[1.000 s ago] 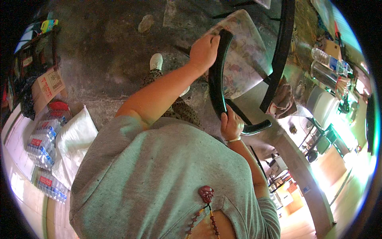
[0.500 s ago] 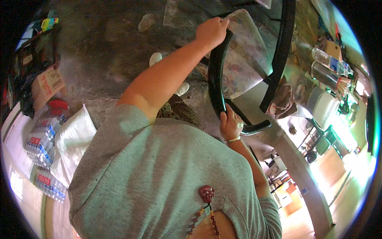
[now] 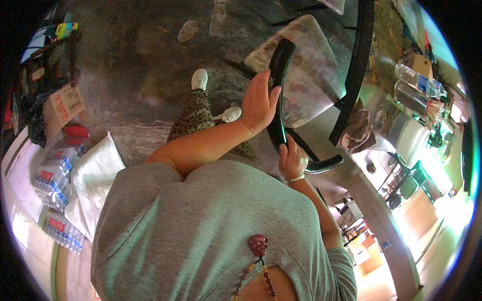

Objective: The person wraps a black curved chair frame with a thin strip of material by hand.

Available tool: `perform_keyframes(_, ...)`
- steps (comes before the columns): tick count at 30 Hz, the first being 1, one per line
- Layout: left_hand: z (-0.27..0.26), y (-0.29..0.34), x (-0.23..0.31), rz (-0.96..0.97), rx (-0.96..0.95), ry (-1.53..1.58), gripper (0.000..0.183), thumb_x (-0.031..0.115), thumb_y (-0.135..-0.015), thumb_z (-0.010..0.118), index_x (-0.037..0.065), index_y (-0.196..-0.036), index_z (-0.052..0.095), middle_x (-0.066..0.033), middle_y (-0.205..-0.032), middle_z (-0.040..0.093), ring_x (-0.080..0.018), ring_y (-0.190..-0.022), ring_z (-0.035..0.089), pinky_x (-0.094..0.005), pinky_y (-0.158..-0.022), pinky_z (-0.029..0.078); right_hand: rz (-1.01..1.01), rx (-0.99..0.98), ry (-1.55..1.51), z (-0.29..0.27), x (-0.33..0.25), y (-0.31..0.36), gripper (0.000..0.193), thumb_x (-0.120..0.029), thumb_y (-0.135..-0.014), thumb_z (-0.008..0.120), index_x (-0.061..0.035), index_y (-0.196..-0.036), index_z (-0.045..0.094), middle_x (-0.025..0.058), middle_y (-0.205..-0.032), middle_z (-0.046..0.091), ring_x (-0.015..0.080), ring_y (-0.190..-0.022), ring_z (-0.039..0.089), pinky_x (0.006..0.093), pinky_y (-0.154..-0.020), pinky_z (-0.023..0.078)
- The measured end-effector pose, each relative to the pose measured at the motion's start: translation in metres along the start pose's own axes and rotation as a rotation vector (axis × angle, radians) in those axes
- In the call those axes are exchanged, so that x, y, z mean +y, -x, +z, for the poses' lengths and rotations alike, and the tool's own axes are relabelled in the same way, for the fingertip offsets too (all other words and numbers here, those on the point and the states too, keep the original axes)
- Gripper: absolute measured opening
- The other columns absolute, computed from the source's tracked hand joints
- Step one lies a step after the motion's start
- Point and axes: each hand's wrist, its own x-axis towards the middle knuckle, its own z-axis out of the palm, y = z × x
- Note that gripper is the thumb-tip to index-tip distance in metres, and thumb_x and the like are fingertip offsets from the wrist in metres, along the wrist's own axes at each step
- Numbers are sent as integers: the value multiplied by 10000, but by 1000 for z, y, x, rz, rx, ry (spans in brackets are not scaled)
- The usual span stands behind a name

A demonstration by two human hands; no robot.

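Note:
A chair's curved black rail [image 3: 279, 120] sweeps down in front of me, glossy along its lower part. Against the left edge of its middle stretch lies my left hand [image 3: 259, 103], fingers straight and thumb apart. My right hand [image 3: 293, 159] is closed around the rail lower down, near where it bends right to a rounded end [image 3: 326, 164]. Behind the rail is a pale, patterned, four-sided seat [image 3: 311, 65]. What my right fingertips touch underneath is hidden.
Right of the seat runs a long black edge [image 3: 355, 65]. Beyond it are a clear bottle [image 3: 414, 78] and a brown cloth [image 3: 359, 128]. At left stand packs of bottled water [image 3: 52, 183], a white sack [image 3: 95, 170] and a cardboard box [image 3: 66, 104].
My left hand has left the rail's far upper end and come down toward me to its middle, its fingers straightening. My right hand stays in place on the rail.

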Motion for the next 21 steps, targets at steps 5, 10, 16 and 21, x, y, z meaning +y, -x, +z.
perform_keyframes(5,4,-64,2,-113,-222,-121,397,305,-863,477,22,-1140,473,-186,-972,563,-361,-867,550,-452,-726,448,21,-61,-44,-15,-11,-5,322,-258,-853,459,-57,-1090,541,156,-791,616,339,-680,590,423,-611,460)
perform_keyframes(10,33,-123,-11,-28,-304,-283,394,387,-844,469,75,-1069,549,-166,-915,597,-366,-819,575,-454,-691,468,-18,-17,-72,-9,-5,-2,323,-276,-858,456,-60,-1084,538,159,-788,614,340,-677,586,424,-608,456)
perform_keyframes(16,12,-57,-4,1,-111,-211,413,334,-872,452,16,-1133,485,-192,-981,573,-362,-857,567,-443,-722,464,16,-23,-44,-10,-7,-1,326,-286,-864,447,-53,-1072,541,159,-805,617,341,-691,589,425,-616,459)
perform_keyframes(21,-10,17,9,101,-130,-205,479,268,-888,459,-60,-1220,351,-243,-1160,444,-369,-971,512,-424,-778,450,-4,17,-86,-13,-10,-2,324,-287,-862,453,-45,-1055,547,160,-813,619,339,-697,592,422,-616,462)
